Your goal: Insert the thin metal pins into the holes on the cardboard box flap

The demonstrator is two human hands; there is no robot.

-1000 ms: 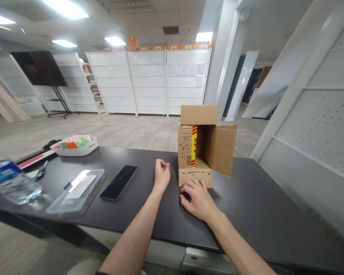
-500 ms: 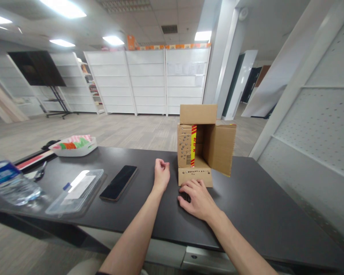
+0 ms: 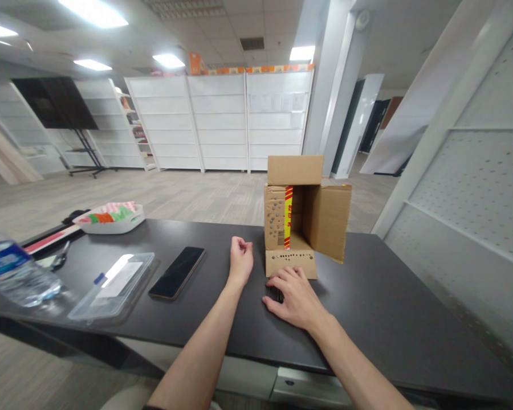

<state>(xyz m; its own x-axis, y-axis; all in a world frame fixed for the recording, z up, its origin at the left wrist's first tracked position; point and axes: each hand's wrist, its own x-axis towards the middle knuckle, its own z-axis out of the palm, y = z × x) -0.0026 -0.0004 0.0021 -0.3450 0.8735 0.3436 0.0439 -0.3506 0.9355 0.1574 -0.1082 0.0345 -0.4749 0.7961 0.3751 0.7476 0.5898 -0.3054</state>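
My left hand (image 3: 241,262) rests on the dark table left of the cardboard box (image 3: 274,219). Its fingers are curled closed, and whatever they may hold is hidden. My right hand (image 3: 294,297) arches over the table in front of the box, thumb apart from the fingers, fingertips at the edge of the lower front flap (image 3: 288,267). Under its palm, between thumb and forefinger, small dark items (image 3: 277,294) partly show; I cannot make out what they are. The box faces me with its flaps open, and small round grey spots dot its left flap.
To the left lie a black phone (image 3: 177,272) and a clear plastic case (image 3: 143,273) with white paper. Beyond them are a water bottle (image 3: 21,282) and a white basket (image 3: 111,226) of colourful packets. A perforated panel (image 3: 474,228) stands along the right.
My right thumb has moved slightly left, away from the fingers, showing a little more of the dark items. My left hand and the box have stayed put.
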